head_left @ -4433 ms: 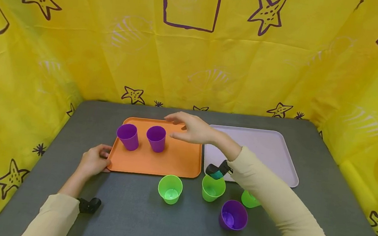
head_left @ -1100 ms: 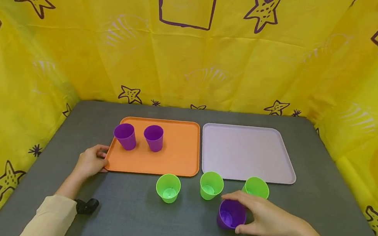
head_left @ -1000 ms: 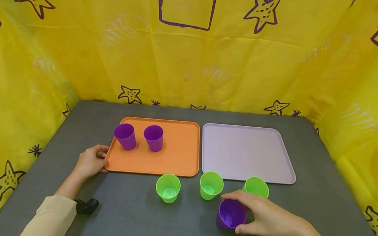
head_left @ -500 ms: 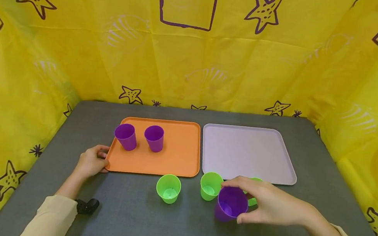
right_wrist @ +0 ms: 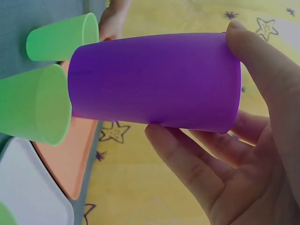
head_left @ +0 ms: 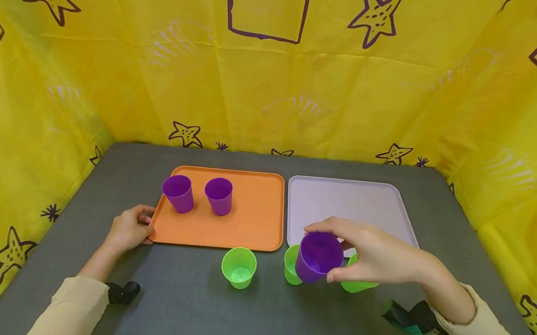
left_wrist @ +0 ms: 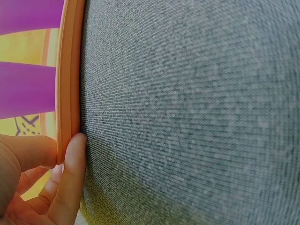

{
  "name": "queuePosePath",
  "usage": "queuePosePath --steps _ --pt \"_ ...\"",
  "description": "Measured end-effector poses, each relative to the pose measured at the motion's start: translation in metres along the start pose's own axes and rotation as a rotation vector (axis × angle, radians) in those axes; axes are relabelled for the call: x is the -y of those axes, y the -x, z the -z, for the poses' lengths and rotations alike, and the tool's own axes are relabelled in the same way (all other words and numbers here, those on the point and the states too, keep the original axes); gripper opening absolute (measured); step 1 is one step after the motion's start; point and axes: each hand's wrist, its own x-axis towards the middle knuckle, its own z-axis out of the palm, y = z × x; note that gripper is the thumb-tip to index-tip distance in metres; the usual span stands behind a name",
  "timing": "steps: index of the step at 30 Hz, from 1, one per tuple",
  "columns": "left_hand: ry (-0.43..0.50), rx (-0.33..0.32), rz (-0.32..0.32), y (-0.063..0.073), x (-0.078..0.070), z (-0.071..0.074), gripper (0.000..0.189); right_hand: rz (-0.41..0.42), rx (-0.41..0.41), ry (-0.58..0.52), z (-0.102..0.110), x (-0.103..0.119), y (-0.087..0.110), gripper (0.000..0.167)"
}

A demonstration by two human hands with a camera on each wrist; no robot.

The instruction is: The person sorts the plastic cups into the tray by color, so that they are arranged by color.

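My right hand (head_left: 378,253) grips a purple cup (head_left: 314,264) near its rim, thumb on one side and fingers on the other. The cup is raised over the table and overlaps a green cup (head_left: 291,267) behind it. In the right wrist view the purple cup (right_wrist: 154,82) fills the middle. My left hand (head_left: 128,229) pinches the left edge of the orange tray (head_left: 253,210); the left wrist view has thumb and finger on either side of the tray's rim (left_wrist: 70,70). Two more purple cups, one at the left (head_left: 179,196) and one beside it (head_left: 219,198), stand upright on that tray.
A pale lilac tray (head_left: 354,199) lies right of the orange one. One green cup (head_left: 239,268) stands in front of the orange tray, and another (head_left: 356,286) is partly hidden by my right hand. Yellow patterned cloth (head_left: 257,94) walls the grey table (head_left: 211,321).
My right hand came back from over the orange tray, took hold of the purple cup at the front, and lifted it up and slightly left. My left hand has stayed at the tray's edge.
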Motion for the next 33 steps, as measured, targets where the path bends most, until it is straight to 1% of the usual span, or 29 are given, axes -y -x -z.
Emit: queuePosePath --steps 8,17,24,29,33 --pt "-0.005 0.014 0.009 0.000 -0.001 0.001 0.049 -0.066 0.012 0.000 0.009 -0.007 -0.028 0.059" --pt "-0.017 0.018 0.024 -0.002 -0.001 0.001 0.049 -0.084 0.010 -0.064 0.017 -0.030 -0.067 0.056" --pt "-0.018 0.015 0.019 -0.002 0.000 0.000 0.049 -0.103 0.008 -0.051 0.014 -0.044 -0.090 0.060" --pt "-0.021 0.018 0.017 -0.002 0.001 0.000 0.049 -0.144 0.007 -0.049 0.009 -0.057 -0.107 0.058" --pt "-0.025 0.020 0.019 -0.002 0.002 0.000 0.048 -0.182 0.009 -0.018 0.005 -0.069 -0.118 0.057"
